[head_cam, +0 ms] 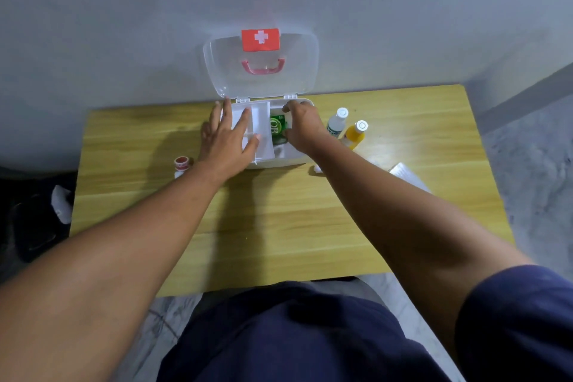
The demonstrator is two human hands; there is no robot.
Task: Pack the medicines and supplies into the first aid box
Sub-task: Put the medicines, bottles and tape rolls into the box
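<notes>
The white first aid box (279,161) stands open at the table's far edge, its clear lid (297,71) with a red cross label leaning on the wall. A white divided tray (263,124) sits in the box's left half. My left hand (228,136) lies flat on that tray, fingers spread. My right hand (302,127) reaches into the box's right half and grips a green packet (277,127). Right of the box stand a clear bottle with a white cap (337,122) and a yellow bottle (355,133). A red-and-white tape roll (181,163) lies left of the box.
The wooden table (279,220) ends at a grey wall behind the box. A small white item (317,169) lies near the box's front right corner. A white flat packet (406,175) shows beside my right forearm. A dark object with a white piece (60,203) sits on the floor left.
</notes>
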